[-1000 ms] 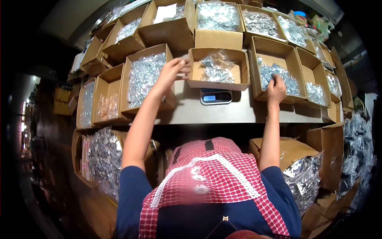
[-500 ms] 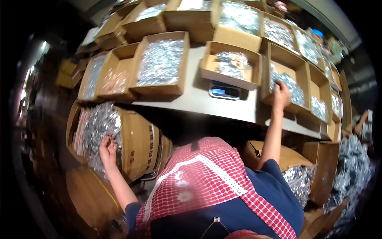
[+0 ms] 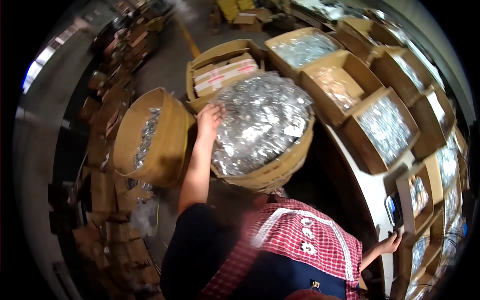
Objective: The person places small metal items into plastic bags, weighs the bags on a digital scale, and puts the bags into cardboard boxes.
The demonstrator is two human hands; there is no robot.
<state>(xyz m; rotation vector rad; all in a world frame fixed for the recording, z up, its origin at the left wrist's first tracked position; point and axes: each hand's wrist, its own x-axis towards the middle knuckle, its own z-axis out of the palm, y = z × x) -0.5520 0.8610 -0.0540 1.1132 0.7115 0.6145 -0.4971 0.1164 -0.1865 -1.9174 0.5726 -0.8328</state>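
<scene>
My left hand (image 3: 211, 121), its fingers loosely spread, rests at the edge of a big heap of silvery clear plastic packets (image 3: 260, 120). The heap fills a large cardboard box (image 3: 270, 176) on my left. Over at the table edge, my right hand (image 3: 389, 244) has its fingers drawn together. What they hold, if anything, is too small to make out. It is close to a small scale (image 3: 393, 210) with a lit display. A shallow cardboard box (image 3: 408, 200) holding packets sits on or against that scale.
Open cardboard boxes with silvery packets (image 3: 382, 125) line the white table (image 3: 357, 170); one holds copper-coloured packets (image 3: 332, 85). A round-looking carton (image 3: 150, 135) stands left of the heap. Behind it is a box with taped white cartons (image 3: 225, 75). Stacked cartons (image 3: 105, 195) lie farther left.
The view has swung left, toward the big heap. My right hand has left the packet box and is now at the table edge by the scale. My left hand stays at the heap.
</scene>
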